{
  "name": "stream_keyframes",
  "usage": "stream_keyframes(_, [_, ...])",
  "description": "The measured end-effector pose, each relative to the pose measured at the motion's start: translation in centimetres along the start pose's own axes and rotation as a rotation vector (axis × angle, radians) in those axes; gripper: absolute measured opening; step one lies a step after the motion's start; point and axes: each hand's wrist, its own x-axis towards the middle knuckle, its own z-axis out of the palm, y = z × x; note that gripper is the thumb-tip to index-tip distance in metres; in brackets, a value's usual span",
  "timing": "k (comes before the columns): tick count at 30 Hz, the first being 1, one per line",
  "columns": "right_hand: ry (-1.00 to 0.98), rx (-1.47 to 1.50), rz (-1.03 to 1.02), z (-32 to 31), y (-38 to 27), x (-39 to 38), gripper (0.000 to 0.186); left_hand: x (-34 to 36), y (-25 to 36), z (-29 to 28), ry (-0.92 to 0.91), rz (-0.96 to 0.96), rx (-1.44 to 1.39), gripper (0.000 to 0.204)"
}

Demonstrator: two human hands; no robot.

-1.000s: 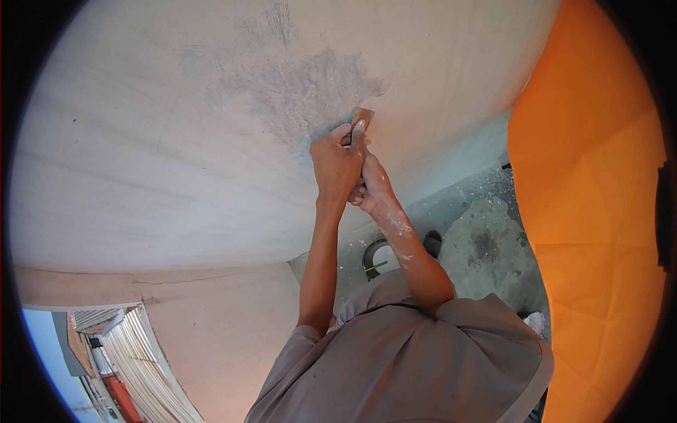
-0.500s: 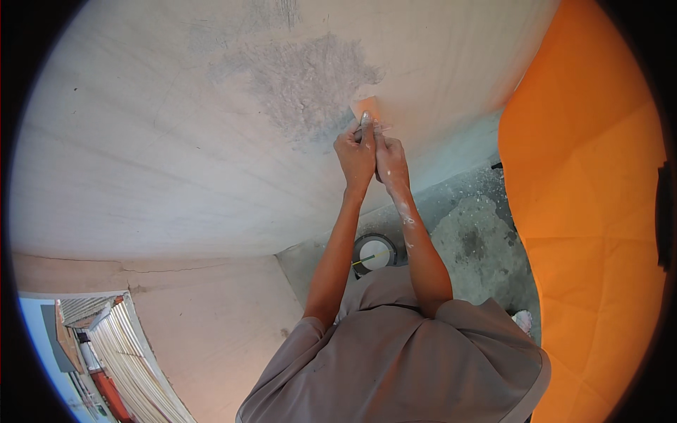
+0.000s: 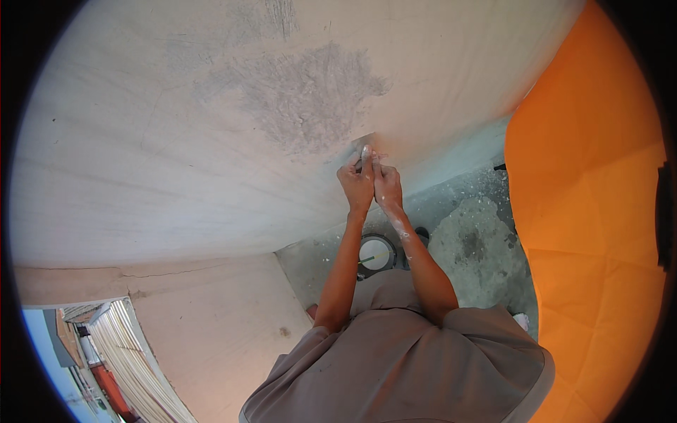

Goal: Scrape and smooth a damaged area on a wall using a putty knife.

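Note:
Both my arms reach up to a pale wall (image 3: 176,155) with a rough grey patch (image 3: 310,99) on it. My left hand (image 3: 357,183) and my right hand (image 3: 387,185) are side by side, closed together on a putty knife (image 3: 365,139). Its flat metal blade lies against the wall, just below and right of the patch. The fingers cover most of the handle. White smears mark the fingertips and my right forearm.
A round bucket (image 3: 376,254) with white contents and a thin green-yellow stick stands on the floor below my arms. White specks dot the grey floor (image 3: 472,254). An orange sheet (image 3: 592,183) hangs at the right. At the lower left is a window opening (image 3: 120,345).
My hands and the putty knife have moved down the wall, away from the rough patch. The blade, orange-tinted before, now looks grey. The view has shifted slightly.

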Motion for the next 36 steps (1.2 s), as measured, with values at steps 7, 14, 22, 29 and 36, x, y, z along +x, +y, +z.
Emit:
stream_keyframes(7, [0.072, -0.025, -0.049, 0.2, -1.1, -0.8, 0.071, 0.0, 0.2, -0.1, 0.013, -0.038, -0.031, 0.032])
stream_keyframes(14, [-0.236, 0.622, 0.458, 0.9, -3.2, -2.1, 0.067, 0.5, 3.0, -1.8, -0.006, 0.025, 0.206, 0.03])
stream_keyframes(22, [0.013, 0.049, 0.132, 0.6, -0.3, -0.6, 0.07, 0.1, 2.5, -0.3, -0.032, 0.01, 0.103, 0.037])
stream_keyframes(29, [0.148, -0.327, -0.088, -1.9, -3.7, -1.3, 0.063, -0.5, -0.3, 1.6, 0.029, -0.147, -0.318, 0.041])
stream_keyframes(36, [0.078, -0.161, 0.123, -1.2, -2.8, -1.3, 0.066, 0.0, 1.1, 0.6, -0.004, -0.086, 0.0, 0.04])
